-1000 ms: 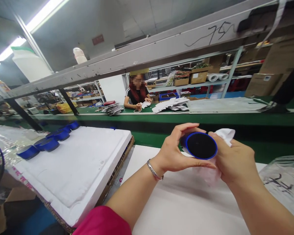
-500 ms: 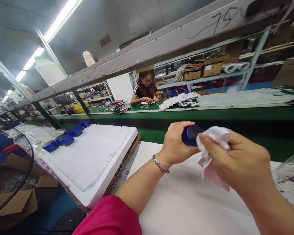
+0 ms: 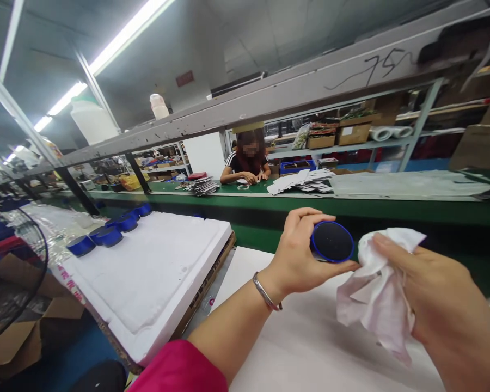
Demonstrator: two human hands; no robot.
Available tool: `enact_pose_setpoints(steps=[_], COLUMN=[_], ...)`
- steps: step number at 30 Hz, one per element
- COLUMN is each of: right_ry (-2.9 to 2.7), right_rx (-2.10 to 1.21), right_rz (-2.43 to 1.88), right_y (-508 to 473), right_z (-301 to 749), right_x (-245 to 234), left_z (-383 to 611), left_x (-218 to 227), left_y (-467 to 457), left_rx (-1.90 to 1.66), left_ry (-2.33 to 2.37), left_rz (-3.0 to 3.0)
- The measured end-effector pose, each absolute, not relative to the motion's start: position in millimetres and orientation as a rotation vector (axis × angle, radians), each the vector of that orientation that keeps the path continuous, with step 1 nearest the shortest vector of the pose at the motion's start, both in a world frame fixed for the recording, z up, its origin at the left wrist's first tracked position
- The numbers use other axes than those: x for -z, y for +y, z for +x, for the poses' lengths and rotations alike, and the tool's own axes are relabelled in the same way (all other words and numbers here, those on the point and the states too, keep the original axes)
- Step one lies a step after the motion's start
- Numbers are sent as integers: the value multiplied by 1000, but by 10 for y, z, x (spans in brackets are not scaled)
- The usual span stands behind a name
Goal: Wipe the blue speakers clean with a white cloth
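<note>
My left hand point(image 3: 300, 250) grips a small round blue speaker-like piece point(image 3: 332, 242) by its rim, thumb below and fingers above. Its black face, ringed in blue, is turned toward me. Just to the right, my right hand point(image 3: 436, 288) pinches a crumpled white cloth point(image 3: 378, 294) that hangs down in folds. A narrow gap separates the cloth from the black face. Both hands are above a white sheet-covered work surface point(image 3: 306, 343). On a white foam board point(image 3: 159, 272) at the left, several similar blue round pieces point(image 3: 109, 236) stand along the far left edge.
A green conveyor bench point(image 3: 261, 209) runs across behind the hands. Beyond it sits a person point(image 3: 249, 158) beside stacks of white card pieces point(image 3: 302, 181). A grey overhead beam point(image 3: 294, 90) crosses above. Open cardboard boxes point(image 3: 20, 332) stand at the lower left.
My right hand has drawn the cloth back to the right, off the blue piece. My left hand has turned the piece so more of its black face shows.
</note>
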State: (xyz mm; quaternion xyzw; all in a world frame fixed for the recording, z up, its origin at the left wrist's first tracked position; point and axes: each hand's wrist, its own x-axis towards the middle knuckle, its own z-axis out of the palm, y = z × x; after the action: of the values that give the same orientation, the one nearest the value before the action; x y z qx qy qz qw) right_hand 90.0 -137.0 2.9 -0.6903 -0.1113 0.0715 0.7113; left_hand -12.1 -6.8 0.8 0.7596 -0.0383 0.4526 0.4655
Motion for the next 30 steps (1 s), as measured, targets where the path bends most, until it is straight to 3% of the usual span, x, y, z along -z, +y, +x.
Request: enact_pose_setpoints(steps=[4, 8, 17, 24, 30], right_ry=[-90, -17, -184, -479, -555], right_rx=[-406, -392, -577, -321, -199], right_rz=[-1403, -1324, -1413, -1787, -1804], right_y=[-1399, -1439, -1456, -1538, -1538], right_z=[758, 752, 808, 894, 999], right_x=[-101, -85, -86, 21, 131], left_z=[-132, -115, -54, 16, 39], left_x=[16, 37, 101, 186, 201], left_y=[-80, -25, 33, 51, 21], left_rx=[-981, -886, -1362, -1406, -1425], left_ry=[87, 39, -181, -251, -281], left_rz=[1866, 2017, 2140, 2171, 2178])
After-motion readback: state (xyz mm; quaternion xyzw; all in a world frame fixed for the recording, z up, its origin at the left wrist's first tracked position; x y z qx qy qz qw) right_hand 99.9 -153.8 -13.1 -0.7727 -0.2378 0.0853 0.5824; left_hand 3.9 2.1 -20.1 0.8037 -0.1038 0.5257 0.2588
